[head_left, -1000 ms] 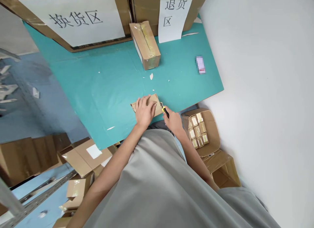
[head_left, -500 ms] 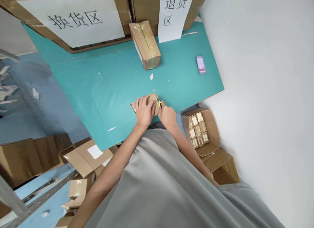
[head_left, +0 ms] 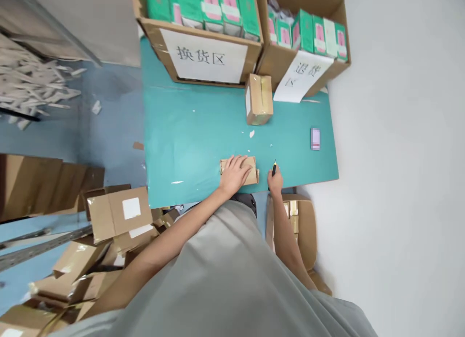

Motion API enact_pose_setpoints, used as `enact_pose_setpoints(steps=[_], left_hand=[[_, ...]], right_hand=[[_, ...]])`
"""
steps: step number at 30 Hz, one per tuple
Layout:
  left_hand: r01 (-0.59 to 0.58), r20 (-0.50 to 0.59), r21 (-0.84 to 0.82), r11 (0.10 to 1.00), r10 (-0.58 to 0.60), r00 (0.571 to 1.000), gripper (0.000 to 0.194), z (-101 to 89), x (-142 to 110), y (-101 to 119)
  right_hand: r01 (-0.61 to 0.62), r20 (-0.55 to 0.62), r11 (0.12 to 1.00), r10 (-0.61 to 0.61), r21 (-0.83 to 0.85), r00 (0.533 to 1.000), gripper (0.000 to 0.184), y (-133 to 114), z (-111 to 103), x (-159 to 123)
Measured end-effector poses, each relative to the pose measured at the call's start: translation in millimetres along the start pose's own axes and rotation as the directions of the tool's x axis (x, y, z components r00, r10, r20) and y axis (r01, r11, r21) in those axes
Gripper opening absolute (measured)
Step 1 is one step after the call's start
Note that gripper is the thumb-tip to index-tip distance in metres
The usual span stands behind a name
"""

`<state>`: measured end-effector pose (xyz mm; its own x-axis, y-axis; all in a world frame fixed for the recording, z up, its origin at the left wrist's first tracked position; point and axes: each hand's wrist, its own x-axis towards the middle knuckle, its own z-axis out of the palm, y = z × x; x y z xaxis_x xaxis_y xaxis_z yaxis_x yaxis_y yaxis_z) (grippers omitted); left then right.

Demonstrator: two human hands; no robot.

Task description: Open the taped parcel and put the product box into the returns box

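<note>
A small flat cardboard parcel [head_left: 252, 172] lies near the front edge of the teal table [head_left: 181, 138]. My left hand [head_left: 233, 174] rests flat on top of it, fingers spread, pressing it down. My right hand [head_left: 275, 182] is to the right of the parcel, apart from it, closed round a black and yellow utility knife [head_left: 274, 168] whose tip points away from me.
A taped brown box [head_left: 258, 99] stands at the back of the table, a small pink card [head_left: 315, 138] at the right. Two big cartons of green and pink boxes [head_left: 203, 7] with paper signs line the far edge. An open carton [head_left: 307, 225] and piled boxes [head_left: 116, 216] lie on the floor.
My right hand with the knife has moved right, off the parcel. The view has lifted and pulled back, and the cartons at the back now show their contents.
</note>
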<state>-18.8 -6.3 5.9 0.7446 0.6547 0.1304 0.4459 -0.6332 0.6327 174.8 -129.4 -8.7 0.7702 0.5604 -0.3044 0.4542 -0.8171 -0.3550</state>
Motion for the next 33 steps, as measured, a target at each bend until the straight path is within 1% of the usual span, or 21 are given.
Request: enact_pose_setpoints(steps=[2,3,5,7,8,10,11,12,14,16,18,21,23,25,27,30,33], left_hand=[[-0.013,-0.007,0.012,1.000,0.013,1.000,0.030,0.3,-0.1,-2.1],[-0.023,-0.008,0.017,1.000,0.023,1.000,0.030,0.2,-0.3,-3.2],[-0.040,-0.010,0.018,0.999,0.040,0.999,0.031,0.1,-0.6,-5.2],[-0.046,-0.015,0.011,0.999,0.047,0.999,0.032,0.3,-0.4,-6.3],[-0.048,-0.018,0.008,0.999,0.048,0.999,0.032,0.6,0.1,-6.5],[-0.053,-0.025,0.004,0.999,0.053,0.998,0.032,1.6,1.7,-6.4],[-0.057,-0.028,0.003,0.998,0.057,0.998,0.032,2.1,2.7,-6.2],[-0.061,-0.031,0.003,0.998,0.061,0.998,0.032,2.7,3.8,-5.9],[-0.065,-0.033,0.001,0.998,0.065,0.997,0.032,3.5,5.6,-5.1],[-0.069,-0.031,-0.002,0.998,0.069,0.997,0.032,3.9,6.4,-4.0],[-0.074,-0.027,-0.005,0.997,0.074,0.997,0.032,4.1,6.1,-2.5],[-0.073,-0.035,-0.017,0.997,0.072,0.997,0.032,4.3,4.8,-0.2],[-0.063,-0.048,-0.029,0.998,0.061,0.997,0.033,4.7,4.5,0.8],[-0.050,-0.060,-0.036,0.998,0.048,0.997,0.033,5.0,4.9,0.9],[-0.046,-0.064,-0.040,0.998,0.043,0.997,0.033,5.4,5.5,0.1],[-0.048,-0.058,-0.046,0.998,0.045,0.997,0.031,6.1,6.0,-1.5],[-0.041,-0.054,-0.053,0.998,0.039,0.998,0.030,6.8,5.6,0.1]], right_hand=[[-0.054,0.064,0.999,0.054,-0.009,0.996,0.070,0.4,12.5,15.1],[-0.067,0.077,0.998,0.066,0.009,0.995,0.070,-1.0,16.2,18.9],[-0.038,0.068,0.999,0.037,0.017,0.997,0.068,-5.6,17.2,20.1],[0.039,0.060,0.997,-0.044,0.073,0.997,0.064,-11.1,10.8,15.8],[0.096,0.071,0.986,-0.106,0.136,0.992,0.062,-14.0,5.8,12.7],[0.212,0.097,0.934,-0.248,0.287,0.964,0.058,-20.2,-5.3,6.4],[0.258,0.111,0.905,-0.311,0.339,0.944,0.057,-23.5,-10.5,3.8],[0.292,0.127,0.887,-0.356,0.358,0.926,0.055,-26.9,-15.2,1.8],[0.328,0.174,0.890,-0.394,0.316,0.902,0.056,-34.1,-22.7,-0.1],[0.359,0.237,0.911,-0.402,0.204,0.885,0.061,-41.2,-28.6,0.5],[0.409,0.286,0.909,-0.414,0.081,0.864,0.071,-47.2,-33.6,2.3],[0.525,0.324,0.851,-0.491,-0.021,0.809,0.083,-53.3,-38.7,5.1],[0.591,0.329,0.805,-0.546,-0.048,0.771,0.082,-55.6,-39.1,6.3],[0.625,0.326,0.778,-0.574,-0.070,0.751,0.074,-57.2,-36.9,7.3],[0.622,0.300,0.780,-0.578,-0.070,0.759,0.066,-58.4,-33.0,7.8],[0.565,0.237,0.824,-0.543,-0.031,0.805,0.059,-59.2,-26.7,7.2],[0.503,0.222,0.865,-0.490,0.002,0.843,0.056,-58.7,-21.7,4.4]])
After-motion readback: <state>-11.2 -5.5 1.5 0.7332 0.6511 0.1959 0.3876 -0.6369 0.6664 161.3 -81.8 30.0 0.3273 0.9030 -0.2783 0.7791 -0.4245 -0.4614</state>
